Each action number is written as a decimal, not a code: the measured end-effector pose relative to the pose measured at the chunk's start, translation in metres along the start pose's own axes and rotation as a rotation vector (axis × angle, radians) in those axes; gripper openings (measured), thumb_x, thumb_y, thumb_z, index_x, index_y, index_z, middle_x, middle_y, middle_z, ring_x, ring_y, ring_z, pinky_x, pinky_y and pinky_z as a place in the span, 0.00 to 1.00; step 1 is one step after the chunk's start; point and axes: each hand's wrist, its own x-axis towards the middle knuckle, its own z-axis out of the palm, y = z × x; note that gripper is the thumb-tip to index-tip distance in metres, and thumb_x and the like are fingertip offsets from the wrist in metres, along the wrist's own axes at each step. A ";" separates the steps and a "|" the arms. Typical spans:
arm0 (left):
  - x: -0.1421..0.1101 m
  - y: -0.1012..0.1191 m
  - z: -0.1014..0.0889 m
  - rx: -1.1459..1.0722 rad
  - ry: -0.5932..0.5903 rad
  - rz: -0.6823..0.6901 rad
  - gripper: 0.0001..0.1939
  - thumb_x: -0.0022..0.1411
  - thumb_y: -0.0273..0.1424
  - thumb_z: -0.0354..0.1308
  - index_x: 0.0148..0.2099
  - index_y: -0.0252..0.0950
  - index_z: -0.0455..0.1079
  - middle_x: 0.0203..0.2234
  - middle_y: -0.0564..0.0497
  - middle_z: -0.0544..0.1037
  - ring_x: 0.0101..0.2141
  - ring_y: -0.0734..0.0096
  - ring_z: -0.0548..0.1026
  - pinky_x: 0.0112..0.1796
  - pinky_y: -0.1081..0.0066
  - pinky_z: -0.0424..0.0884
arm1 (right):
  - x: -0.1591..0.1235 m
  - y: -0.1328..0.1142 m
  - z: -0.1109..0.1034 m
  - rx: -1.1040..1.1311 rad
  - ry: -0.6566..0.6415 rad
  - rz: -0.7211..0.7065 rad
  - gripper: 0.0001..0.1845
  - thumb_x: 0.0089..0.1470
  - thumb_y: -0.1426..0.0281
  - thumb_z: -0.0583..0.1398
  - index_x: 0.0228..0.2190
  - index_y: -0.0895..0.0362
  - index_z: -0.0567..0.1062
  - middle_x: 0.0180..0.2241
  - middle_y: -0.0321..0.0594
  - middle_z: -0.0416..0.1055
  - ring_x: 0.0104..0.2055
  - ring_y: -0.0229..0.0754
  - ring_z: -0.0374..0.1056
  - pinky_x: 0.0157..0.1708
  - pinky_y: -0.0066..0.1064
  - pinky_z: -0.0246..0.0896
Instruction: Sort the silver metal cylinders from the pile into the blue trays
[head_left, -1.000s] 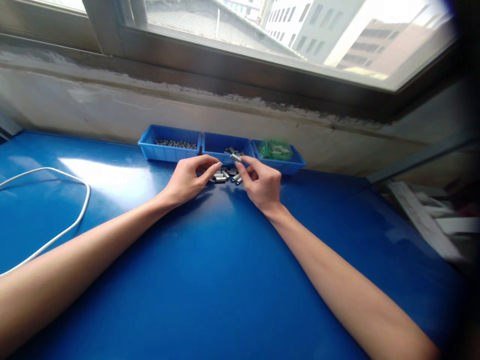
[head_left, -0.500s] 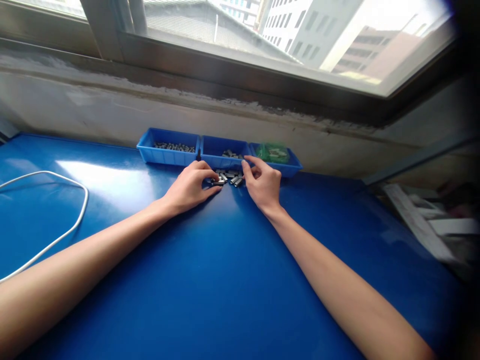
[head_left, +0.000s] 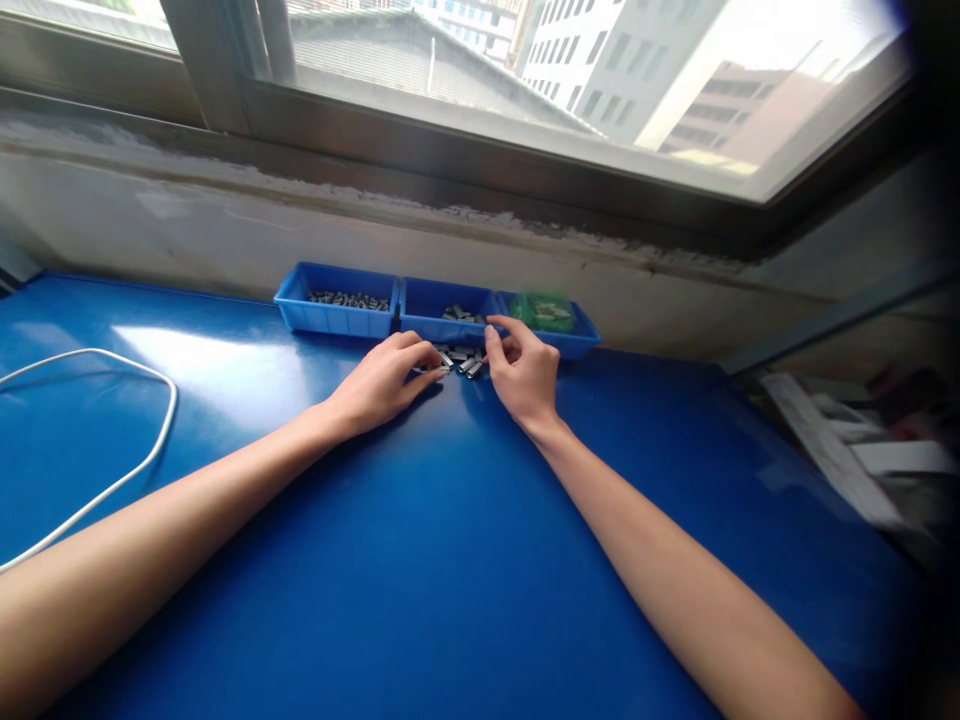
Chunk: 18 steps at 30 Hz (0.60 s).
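Small silvery metal pieces (head_left: pixel 471 366) lie in a loose pile on the blue tabletop, just in front of the middle blue bin (head_left: pixel 450 324). My left hand (head_left: pixel 394 378) comes in at the pile's left side, its thumb and fingertips closed around a small metal piece (head_left: pixel 445 368) that is mostly hidden. On the right side of the pile, my right hand (head_left: pixel 527 372) hovers close to the bin's front wall. Its thumb and forefinger are slightly apart, with nothing visible between them; the other fingers curl underneath, partly hidden.
The left blue bin (head_left: pixel 337 320) holds many small metal parts. In the right bin (head_left: pixel 581 347) lies a green bag (head_left: pixel 546 312) with pieces in it. A white cable (head_left: pixel 171 400) loops at the left. Behind the bins rise a wall and a window frame (head_left: pixel 465 160).
My left thumb and fingers have drawn closer together around a piece at the pile's left side. My right hand stays nearly in place. The view has tilted slightly.
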 end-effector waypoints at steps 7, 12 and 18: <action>0.003 0.003 -0.006 -0.404 0.145 -0.167 0.15 0.62 0.42 0.67 0.40 0.35 0.75 0.33 0.49 0.81 0.32 0.71 0.76 0.35 0.72 0.72 | -0.006 -0.009 -0.005 0.049 -0.090 -0.192 0.16 0.60 0.66 0.61 0.48 0.55 0.79 0.23 0.32 0.73 0.19 0.35 0.62 0.27 0.28 0.62; 0.003 0.002 -0.007 -0.598 0.155 -0.248 0.19 0.57 0.43 0.71 0.42 0.33 0.75 0.36 0.47 0.82 0.37 0.67 0.80 0.41 0.70 0.77 | -0.011 -0.008 -0.003 0.034 -0.264 -0.396 0.19 0.59 0.66 0.62 0.51 0.56 0.78 0.27 0.35 0.76 0.25 0.36 0.68 0.31 0.28 0.65; 0.003 0.007 -0.008 -0.649 0.100 -0.289 0.21 0.58 0.46 0.69 0.41 0.34 0.75 0.35 0.47 0.82 0.38 0.63 0.82 0.41 0.69 0.77 | -0.010 -0.004 0.000 0.021 -0.270 -0.393 0.15 0.63 0.65 0.60 0.48 0.55 0.80 0.29 0.37 0.80 0.27 0.38 0.73 0.31 0.29 0.65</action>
